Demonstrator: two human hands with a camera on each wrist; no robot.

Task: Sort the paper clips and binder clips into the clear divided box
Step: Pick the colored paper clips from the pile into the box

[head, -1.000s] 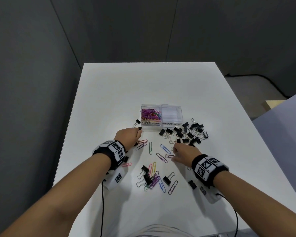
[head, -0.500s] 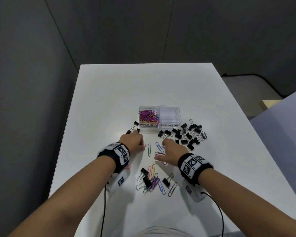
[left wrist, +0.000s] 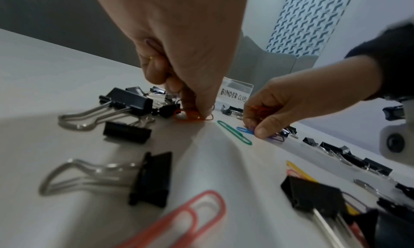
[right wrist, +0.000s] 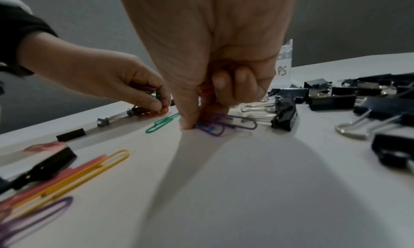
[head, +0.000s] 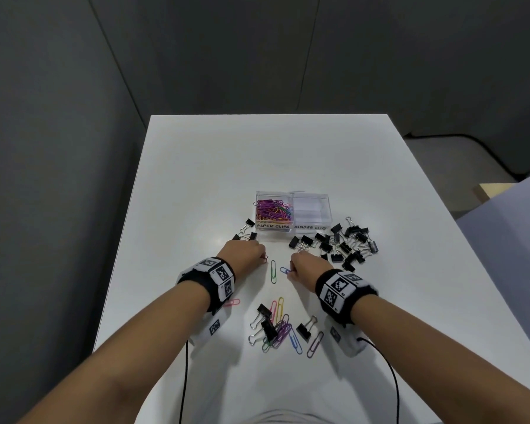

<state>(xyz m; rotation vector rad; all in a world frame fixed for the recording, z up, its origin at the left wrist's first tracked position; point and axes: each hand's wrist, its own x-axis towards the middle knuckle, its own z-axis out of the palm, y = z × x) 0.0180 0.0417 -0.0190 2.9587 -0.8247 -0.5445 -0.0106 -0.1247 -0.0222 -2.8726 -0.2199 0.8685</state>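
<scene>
Roughly half done, by my read: clear divided box (head: 292, 211) has its "PAPER CLIPS" side full of coloured clips, "BINDER CLIPS" side looks empty. Black binder clips (head: 348, 243) lie piled right of the box, a mixed pile (head: 277, 328) near the wrists. Left hand (head: 244, 252) pinches an orange paper clip (left wrist: 190, 116) on the desk (head: 257, 154), more clips bunched in its fingers. Right hand (head: 308, 266) pinches purple and blue paper clips (right wrist: 220, 123). Green paper clip (head: 273, 271) lies loose between the hands, box just beyond.
</scene>
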